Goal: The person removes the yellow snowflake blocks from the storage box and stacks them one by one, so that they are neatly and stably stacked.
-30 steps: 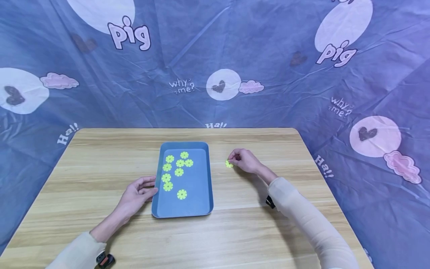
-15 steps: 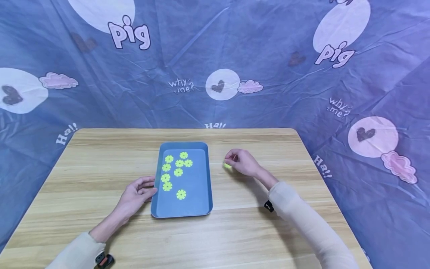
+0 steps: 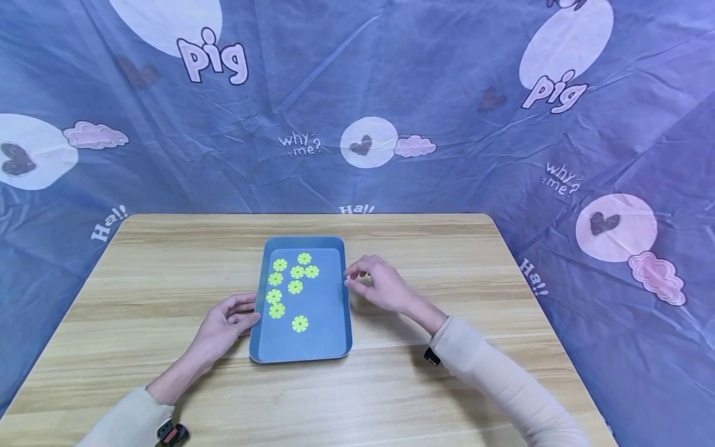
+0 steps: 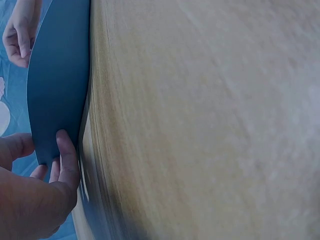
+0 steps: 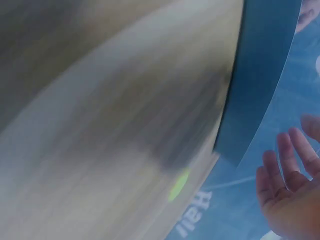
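Note:
In the head view, my left hand (image 3: 223,326) holds the left side of a blue tray (image 3: 324,341). The left wrist view shows its thumb at the top edge and its fingers (image 4: 68,155) against the outer wall. Several yellow-green flower-shaped pieces (image 3: 300,323) lie flat in the tray, mostly on its left half. My right hand (image 3: 385,287) is over the tray's right rim, fingers loosely bent. With the right wrist view, no piece shows in this hand (image 5: 292,185); a blurred yellow-green piece (image 5: 179,186) appears on the table beside the tray.
The wooden table (image 3: 167,261) extends around the tray on all sides. Behind it hangs a blue printed cloth (image 3: 313,93), which also runs down along the left and right of the table.
My right hand has moved left from the loose yellow-green piece to the tray's right rim, its fingers spreading. The left hand and the pieces in the tray stay as they were.

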Demonstrator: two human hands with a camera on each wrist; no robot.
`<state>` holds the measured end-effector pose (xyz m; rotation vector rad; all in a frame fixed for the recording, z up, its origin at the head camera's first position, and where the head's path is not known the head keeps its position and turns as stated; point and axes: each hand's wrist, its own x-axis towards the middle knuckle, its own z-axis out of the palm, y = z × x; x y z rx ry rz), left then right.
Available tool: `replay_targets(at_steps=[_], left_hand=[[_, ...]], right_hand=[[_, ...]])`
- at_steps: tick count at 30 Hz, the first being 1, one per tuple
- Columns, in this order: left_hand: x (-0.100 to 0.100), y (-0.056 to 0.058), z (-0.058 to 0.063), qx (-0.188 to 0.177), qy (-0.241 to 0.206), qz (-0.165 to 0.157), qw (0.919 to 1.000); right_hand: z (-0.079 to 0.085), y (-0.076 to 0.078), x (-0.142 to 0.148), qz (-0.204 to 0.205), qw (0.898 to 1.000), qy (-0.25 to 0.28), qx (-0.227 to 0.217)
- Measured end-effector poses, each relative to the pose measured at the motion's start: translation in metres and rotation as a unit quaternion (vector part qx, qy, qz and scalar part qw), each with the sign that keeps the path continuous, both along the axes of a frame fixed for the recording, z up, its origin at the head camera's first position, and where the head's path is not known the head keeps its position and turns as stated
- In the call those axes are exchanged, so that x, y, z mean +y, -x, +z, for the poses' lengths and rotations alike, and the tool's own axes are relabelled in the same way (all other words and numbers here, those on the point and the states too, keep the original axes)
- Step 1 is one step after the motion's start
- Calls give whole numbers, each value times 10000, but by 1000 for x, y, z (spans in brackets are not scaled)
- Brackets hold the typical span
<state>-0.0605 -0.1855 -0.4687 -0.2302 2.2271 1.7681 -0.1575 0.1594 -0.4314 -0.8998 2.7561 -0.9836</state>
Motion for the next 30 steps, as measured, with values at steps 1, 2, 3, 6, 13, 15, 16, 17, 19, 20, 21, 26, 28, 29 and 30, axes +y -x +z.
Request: replay_targets(at_steps=[1, 2, 3, 6, 13, 15, 16, 17, 19, 20, 21, 26, 28, 29, 30], left_hand=[[0, 0, 0, 5, -6, -2, 10000], [-1, 1, 0, 7, -5, -8, 10000], [-1, 1, 0, 8, -8, -11, 10000], [-2, 3, 0, 2, -14, -13, 10000], [-4, 5, 1, 14, 6, -48, 10000], [-5, 5, 1, 17, 36, -61, 10000], [-5, 5, 0, 19, 45, -64, 10000], [-5, 5, 0, 22, 52, -68, 10000], [-5, 5, 0, 21, 58, -73, 10000], [-6, 5, -1, 14, 53, -73, 10000], [-6, 6, -1, 11, 45, -74, 10000], [-6, 6, -2, -1, 35, -75, 10000], [-6, 6, -2, 6, 29, -76, 10000], [-6, 6, -2, 11, 22, -79, 10000], [-6, 6, -2, 16, 14, -77, 10000]], right_hand=[[1, -3, -3, 60, 10000, -14, 24], [1, -5, -7, 118, 9999, -37, 43], [1, -8, -10, 174, 9998, -68, 63], [0, -13, -19, 362, 9989, -211, 224], [-6, -21, -41, 628, 9946, -536, 624], [-8, -24, -48, 747, 9923, -673, 729], [-10, -25, -51, 822, 9906, -766, 785], [-11, -26, -53, 903, 9885, -865, 848], [-13, -28, -59, 1054, 9845, -1063, 915], [-14, -29, -61, 1127, 9826, -1159, 918], [-15, -29, -63, 1203, 9807, -1240, 914], [-16, -30, -72, 1477, 9729, -1596, 781], [-17, -30, -74, 1552, 9698, -1725, 748], [-18, -30, -76, 1579, 9684, -1785, 729], [-18, -30, -77, 1613, 9672, -1827, 715]])
